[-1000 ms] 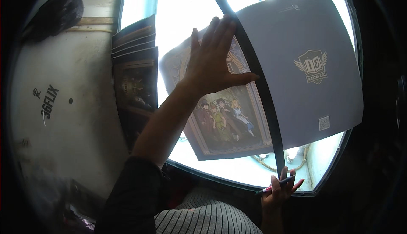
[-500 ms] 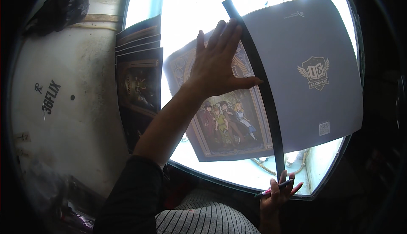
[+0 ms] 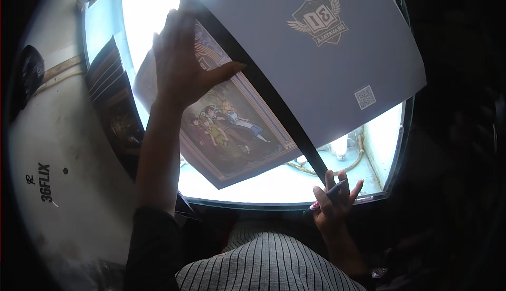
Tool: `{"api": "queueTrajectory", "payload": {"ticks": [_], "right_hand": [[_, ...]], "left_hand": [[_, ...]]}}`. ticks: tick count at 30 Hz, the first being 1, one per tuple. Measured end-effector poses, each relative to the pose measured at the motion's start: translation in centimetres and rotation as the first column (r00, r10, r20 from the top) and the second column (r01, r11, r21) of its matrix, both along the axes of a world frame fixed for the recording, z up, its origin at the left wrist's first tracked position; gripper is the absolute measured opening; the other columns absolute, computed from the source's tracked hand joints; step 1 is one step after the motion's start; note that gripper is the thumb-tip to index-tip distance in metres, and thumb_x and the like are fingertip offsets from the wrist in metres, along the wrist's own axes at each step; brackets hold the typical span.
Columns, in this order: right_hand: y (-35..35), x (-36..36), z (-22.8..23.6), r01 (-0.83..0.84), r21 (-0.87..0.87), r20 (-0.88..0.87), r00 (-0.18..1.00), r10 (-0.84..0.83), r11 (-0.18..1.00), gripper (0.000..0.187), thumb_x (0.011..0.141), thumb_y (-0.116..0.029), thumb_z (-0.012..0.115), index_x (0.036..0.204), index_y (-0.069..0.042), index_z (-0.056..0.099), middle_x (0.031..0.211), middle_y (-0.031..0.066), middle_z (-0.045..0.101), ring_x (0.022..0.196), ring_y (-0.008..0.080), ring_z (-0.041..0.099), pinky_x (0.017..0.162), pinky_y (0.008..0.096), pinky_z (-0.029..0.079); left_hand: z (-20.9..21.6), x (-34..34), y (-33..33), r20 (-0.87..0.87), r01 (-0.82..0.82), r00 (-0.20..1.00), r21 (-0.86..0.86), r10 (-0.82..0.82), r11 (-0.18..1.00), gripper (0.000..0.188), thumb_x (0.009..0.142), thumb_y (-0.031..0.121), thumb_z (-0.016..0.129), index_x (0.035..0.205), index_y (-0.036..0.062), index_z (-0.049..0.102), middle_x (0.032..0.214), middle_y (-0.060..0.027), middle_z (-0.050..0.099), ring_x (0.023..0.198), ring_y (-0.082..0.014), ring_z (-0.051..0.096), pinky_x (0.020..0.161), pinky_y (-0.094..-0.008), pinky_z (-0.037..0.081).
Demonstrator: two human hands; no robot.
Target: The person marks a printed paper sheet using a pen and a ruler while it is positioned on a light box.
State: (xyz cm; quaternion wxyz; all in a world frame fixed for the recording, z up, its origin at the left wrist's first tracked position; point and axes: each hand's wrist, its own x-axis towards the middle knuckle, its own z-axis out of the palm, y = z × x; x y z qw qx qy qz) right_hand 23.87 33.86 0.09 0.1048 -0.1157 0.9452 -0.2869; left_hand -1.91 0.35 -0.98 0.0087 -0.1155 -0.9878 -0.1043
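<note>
My left hand point(image 3: 176, 64) lies flat with fingers spread on a large printed sheet point(image 3: 363, 54), its thumb on a long black straightedge point(image 3: 247, 72). The straightedge crosses the sheet at a slant, between a half with a framed picture of several cartoon figures and a grey half with a winged crest and a square code. Close to its lower end is my right hand point(image 3: 334, 206), its fingers curled round a slim dark pen-like tool point(image 3: 333, 192) with a pink part. Whether those fingertips also touch the straightedge I cannot tell.
Underneath, a lit glass-topped light box point(image 3: 242, 195) shows lamps and a cable inside. A fanned stack of dark printed sheets point(image 3: 113, 101) lies at its left edge. Farther left are a pale surface point(image 3: 79, 159) with dark lettering and a black plastic bag point(image 3: 29, 75).
The view has turned, so the sheet, straightedge and light box appear shifted left and tilted. Left hand still lies on the sheet; right hand keeps the pen-like tool by the straightedge's lower end.
</note>
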Motion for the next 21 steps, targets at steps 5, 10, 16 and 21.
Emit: {"api": "queueTrajectory", "payload": {"ticks": [5,10,16,21], "right_hand": [[0.1,0.0,0.1,0.004,0.000,-0.007,1.000,-0.004,1.000,0.027,0.091,-0.014,0.060,0.116,-0.025,0.056,0.137,0.0087,0.058,0.141,0.0311,0.038,0.113,0.0691,-0.001],[0.3,0.0,0.0,-0.013,0.007,-0.011,1.000,0.013,1.000,0.028,0.090,-0.015,0.062,0.116,-0.025,0.055,0.138,0.0089,0.057,0.141,0.0318,0.037,0.113,0.0699,-0.001],[0.6,-0.4,0.6,-0.047,-0.024,0.054,0.997,0.048,0.999,0.026,0.092,-0.019,0.059,0.118,-0.022,0.054,0.136,0.0155,0.058,0.141,0.0380,0.036,0.113,0.0697,-0.002],[0.2,-3.4,2.1,0.099,-0.168,-0.105,0.987,-0.118,0.981,0.020,0.102,-0.032,0.043,0.105,-0.018,0.057,0.112,0.0076,0.069,0.134,0.0313,0.043,0.115,0.0656,-0.001]], "left_hand": [[-0.7,0.0,0.1,-0.065,0.040,0.997,-0.006,-0.041,0.999,0.121,0.062,0.074,0.073,0.154,0.0153,0.021,0.159,-0.0145,0.025,0.149,-0.0348,0.018,0.116,-0.0633,0.005],[0.4,-0.2,0.9,-0.006,0.005,1.000,-0.001,-0.005,1.000,0.123,0.061,0.073,0.074,0.154,0.0143,0.019,0.159,-0.0162,0.024,0.148,-0.0363,0.017,0.116,-0.0635,0.005],[3.3,-0.3,2.0,0.222,-0.088,0.970,-0.040,0.094,0.995,0.138,0.053,0.079,0.075,0.153,0.0041,0.016,0.157,-0.0240,0.020,0.149,-0.0404,0.010,0.116,-0.0630,0.009],[4.4,-0.2,2.7,0.226,-0.128,0.958,-0.213,0.176,0.969,0.142,0.053,0.082,0.073,0.152,0.0002,0.013,0.159,-0.0224,0.014,0.149,-0.0381,0.007,0.119,-0.0570,0.006]]}}
